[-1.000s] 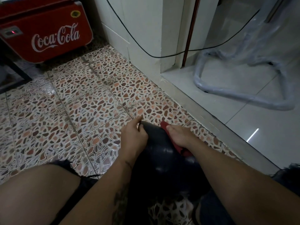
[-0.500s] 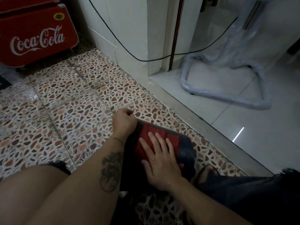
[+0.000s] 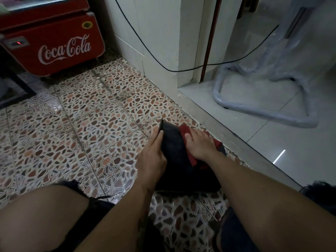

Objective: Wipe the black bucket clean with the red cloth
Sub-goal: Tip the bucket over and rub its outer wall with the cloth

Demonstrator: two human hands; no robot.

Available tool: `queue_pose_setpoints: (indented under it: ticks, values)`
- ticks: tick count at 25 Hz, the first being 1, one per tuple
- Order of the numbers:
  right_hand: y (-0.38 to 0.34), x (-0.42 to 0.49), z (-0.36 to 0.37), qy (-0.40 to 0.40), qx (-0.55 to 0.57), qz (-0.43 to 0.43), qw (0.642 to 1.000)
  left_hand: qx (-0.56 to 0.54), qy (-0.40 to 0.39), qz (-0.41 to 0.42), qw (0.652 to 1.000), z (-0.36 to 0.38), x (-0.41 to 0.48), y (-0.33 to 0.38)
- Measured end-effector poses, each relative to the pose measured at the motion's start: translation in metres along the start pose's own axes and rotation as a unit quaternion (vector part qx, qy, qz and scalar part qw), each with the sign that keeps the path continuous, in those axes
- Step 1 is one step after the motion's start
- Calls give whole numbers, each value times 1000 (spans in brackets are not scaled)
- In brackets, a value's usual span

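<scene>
Head view: I see the smooth black plastic bucket [image 3: 172, 151] tipped over on glossy pebble-patterned floor tiles [image 3: 91, 124]. The left hand [image 3: 152, 157] lies along its curved wall, fingers straight, steadying it. The right hand [image 3: 200, 144], fingers flat, presses the soft red cloth [image 3: 184, 129] onto the bucket.

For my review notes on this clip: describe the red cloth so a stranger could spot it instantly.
On the pebble-patterned floor, close to the grey threshold, a black bucket lies in front of the person. The right hand presses the red cloth against it. Unlike the boxy red Coca-Cola cooler far behind, it is small and crumpled.
</scene>
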State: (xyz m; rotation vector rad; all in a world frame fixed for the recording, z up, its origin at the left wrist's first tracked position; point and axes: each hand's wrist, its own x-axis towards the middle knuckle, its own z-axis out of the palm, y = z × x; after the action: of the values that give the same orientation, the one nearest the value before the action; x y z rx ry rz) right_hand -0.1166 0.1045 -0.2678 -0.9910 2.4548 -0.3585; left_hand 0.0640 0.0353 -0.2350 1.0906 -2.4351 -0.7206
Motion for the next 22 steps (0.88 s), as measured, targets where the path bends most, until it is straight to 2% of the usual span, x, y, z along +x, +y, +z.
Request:
queue_pose_setpoints:
  ticks: [4, 10, 12, 16, 19, 22]
  values:
    - [30, 9, -6, 14, -6, 39, 999, -52, 27, -29, 998, 8, 2, 4]
    - [30, 17, -8, 21, -32, 53, 998, -4, 18, -82, 996, 13, 26, 17]
    - [16, 6, -2, 23, -32, 11, 999, 14, -13, -113, 993, 8, 42, 25]
    - [-17, -52, 25, 62, -20, -127, 990, 9, -74, -204, 976, 0, 74, 33]
    - [-10, -106, 50, 86, -83, -225, 967, -13, -95, -239, 966, 1, 91, 30]
    - [8, -117, 55, 78, -109, -244, 961, -57, -99, -229, 967, 3, 93, 22]
